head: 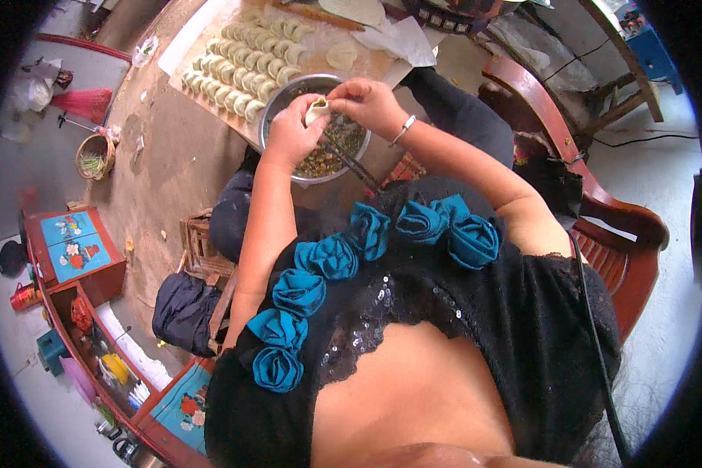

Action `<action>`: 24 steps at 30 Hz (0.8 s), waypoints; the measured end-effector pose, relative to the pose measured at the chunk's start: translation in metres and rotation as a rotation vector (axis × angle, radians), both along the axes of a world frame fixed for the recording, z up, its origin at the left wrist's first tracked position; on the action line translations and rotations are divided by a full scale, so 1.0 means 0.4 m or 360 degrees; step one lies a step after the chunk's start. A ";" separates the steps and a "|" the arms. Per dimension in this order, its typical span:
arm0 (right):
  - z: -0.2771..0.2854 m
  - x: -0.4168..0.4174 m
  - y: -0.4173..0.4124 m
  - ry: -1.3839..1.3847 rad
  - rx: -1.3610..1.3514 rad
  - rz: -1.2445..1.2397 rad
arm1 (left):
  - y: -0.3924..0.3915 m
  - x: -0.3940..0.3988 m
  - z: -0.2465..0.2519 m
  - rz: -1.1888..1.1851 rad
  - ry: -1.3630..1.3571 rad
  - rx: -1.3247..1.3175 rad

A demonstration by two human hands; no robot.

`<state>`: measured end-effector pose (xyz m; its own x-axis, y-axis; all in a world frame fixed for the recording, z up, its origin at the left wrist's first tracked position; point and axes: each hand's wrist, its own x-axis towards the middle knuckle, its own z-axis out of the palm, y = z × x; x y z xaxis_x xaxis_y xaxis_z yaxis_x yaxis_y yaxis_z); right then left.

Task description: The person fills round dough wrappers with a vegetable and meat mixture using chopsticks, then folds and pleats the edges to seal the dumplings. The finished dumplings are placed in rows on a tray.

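A dumpling [317, 112], partly folded with filling showing at its top, is between my two hands above a metal bowl. My left hand [295, 130] holds it from the left side. My right hand [370, 105] pinches its right edge with thumb and fingertips. The metal bowl [262, 130] contains chopped filling [342, 137], and dark chopsticks [354, 161] lean in it. Beyond the bowl, rows of shaped dumplings [240, 67] lie on a floured board [322, 38]. A flat round wrapper [341, 55] lies to their right.
A white cloth or paper [406, 41] lies at the board's right corner, near a stack of wrappers [357, 10]. A wooden armchair [567, 140] stands at right. At left are a basket [95, 157], a painted cabinet [111, 275] and a small wooden stool [202, 243].
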<state>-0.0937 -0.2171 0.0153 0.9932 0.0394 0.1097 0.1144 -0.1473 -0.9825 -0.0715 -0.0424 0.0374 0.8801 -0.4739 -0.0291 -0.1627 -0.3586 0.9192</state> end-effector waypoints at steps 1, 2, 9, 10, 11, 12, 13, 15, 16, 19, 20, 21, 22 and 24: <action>-0.005 0.001 0.004 0.0029 0.0237 0.0066 | -0.001 -0.002 0.007 0.0035 0.0076 0.0014; -0.006 -0.002 -0.008 0.0097 0.0116 0.0069 | -0.002 0.001 0.005 0.0055 0.0066 -0.0006; 0.024 -0.008 -0.016 0.0345 0.0274 -0.0059 | -0.013 -0.003 0.018 -0.0013 0.0069 -0.0086; 0.002 0.000 -0.017 0.0291 0.0332 -0.0062 | -0.013 0.001 0.007 -0.0031 0.0034 -0.0121; -0.012 0.007 -0.018 0.0238 0.0390 -0.0065 | -0.012 0.003 0.007 -0.0049 -0.0006 -0.0134; -0.018 0.011 -0.014 0.0231 0.0621 -0.0050 | -0.012 0.007 0.001 -0.0034 0.0026 -0.0148; -0.023 0.013 -0.018 0.0285 0.0541 -0.0083 | -0.011 0.010 -0.004 -0.0019 0.0057 -0.0162; -0.037 0.014 -0.023 0.0250 0.0554 -0.0059 | -0.009 0.010 -0.006 -0.0041 0.0041 -0.0150; -0.039 0.013 -0.023 0.0241 0.0483 -0.0077 | -0.010 0.010 -0.005 -0.0043 0.0038 -0.0137; -0.033 0.010 -0.024 0.0212 0.0306 -0.0112 | -0.012 0.009 -0.005 -0.0058 0.0022 -0.0113; -0.030 0.010 -0.020 0.0205 0.0273 -0.0109 | -0.014 0.008 -0.004 -0.0062 0.0018 -0.0103; -0.028 0.009 -0.018 0.0196 0.0241 -0.0105 | -0.016 0.008 -0.002 -0.0064 0.0013 -0.0092; -0.028 0.009 -0.019 0.0177 0.0206 -0.0098 | -0.017 0.007 0.000 -0.0068 0.0016 -0.0080; -0.029 0.010 -0.020 0.0138 0.0134 -0.0085 | -0.020 0.007 0.007 -0.0073 0.0023 -0.0058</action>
